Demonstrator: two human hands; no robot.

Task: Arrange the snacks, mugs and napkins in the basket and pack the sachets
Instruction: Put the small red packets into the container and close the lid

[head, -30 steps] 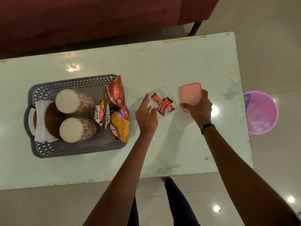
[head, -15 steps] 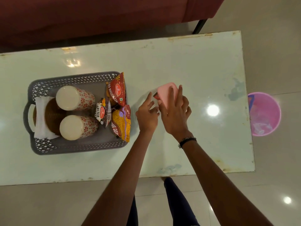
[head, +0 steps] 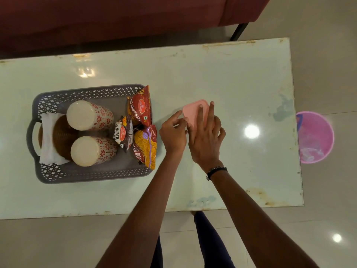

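Note:
A grey perforated basket (head: 87, 176) stands on the left of the table. In it lie two floral mugs (head: 88, 115) (head: 92, 150) on their sides, a white napkin (head: 46, 138) and three snack packets (head: 140, 107) (head: 123, 132) (head: 146, 147). To its right a pink lid (head: 193, 109) covers the small clear box; the sachets are hidden beneath it. My right hand (head: 205, 140) lies flat on the lid, fingers spread. My left hand (head: 172, 132) grips the box's left edge with thumb and fingertips.
The pale glossy table (head: 231, 78) ends at the right near a pink waste bin (head: 316, 137) on the floor. A dark red sofa (head: 116, 16) runs along the far side. My legs show below the near table edge.
My right hand carried the pink lid from the right of the box onto it and now presses it down, covering the sachets. My left hand stayed at the box's left edge.

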